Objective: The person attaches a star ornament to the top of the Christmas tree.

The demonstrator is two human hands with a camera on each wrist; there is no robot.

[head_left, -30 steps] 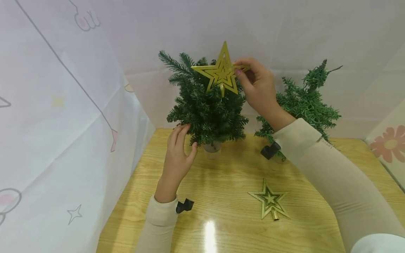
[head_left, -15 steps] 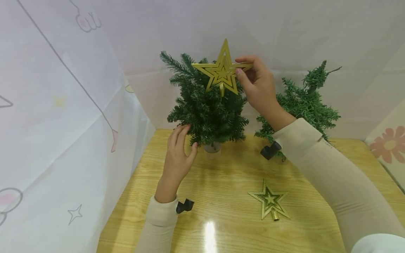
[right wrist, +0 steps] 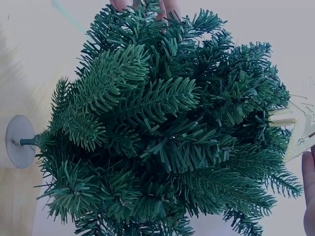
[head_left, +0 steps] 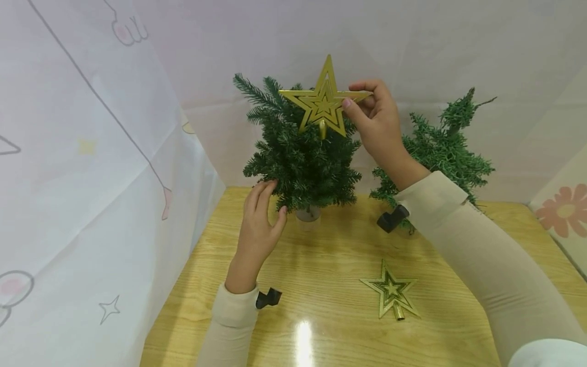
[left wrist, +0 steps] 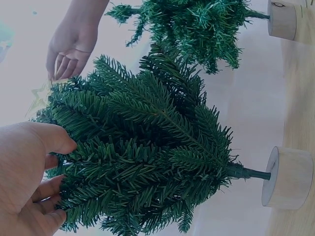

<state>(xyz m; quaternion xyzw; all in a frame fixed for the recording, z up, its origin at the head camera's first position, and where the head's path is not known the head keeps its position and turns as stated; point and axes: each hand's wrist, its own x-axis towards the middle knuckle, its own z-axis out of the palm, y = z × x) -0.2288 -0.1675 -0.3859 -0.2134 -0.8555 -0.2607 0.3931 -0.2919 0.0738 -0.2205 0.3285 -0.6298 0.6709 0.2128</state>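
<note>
A gold star tree topper (head_left: 324,103) stands upright at the top of a dark green mini Christmas tree (head_left: 298,158). My right hand (head_left: 378,122) pinches the star's right arm, thumb in front and forefinger behind. The star's short socket overlaps the upper branches in the head view; the foliage crowds round it in the right wrist view (right wrist: 293,123). Low on the tree's left side, my left hand (head_left: 259,219) touches the branches with relaxed fingers, thumb apart; some fingertips (left wrist: 61,216) meet the needles. The tree's round pale wooden base (left wrist: 290,178) rests on the table.
A second, lighter green tree (head_left: 451,148) stands at the right, partly behind my right forearm. Another gold star topper (head_left: 390,290) lies flat on the wooden table (head_left: 330,270). White printed cloth (head_left: 105,204) hangs at the left and along the back.
The star has risen slightly and its right arm has come a little further right, along with my right hand. My left hand stays in place against the branches.
</note>
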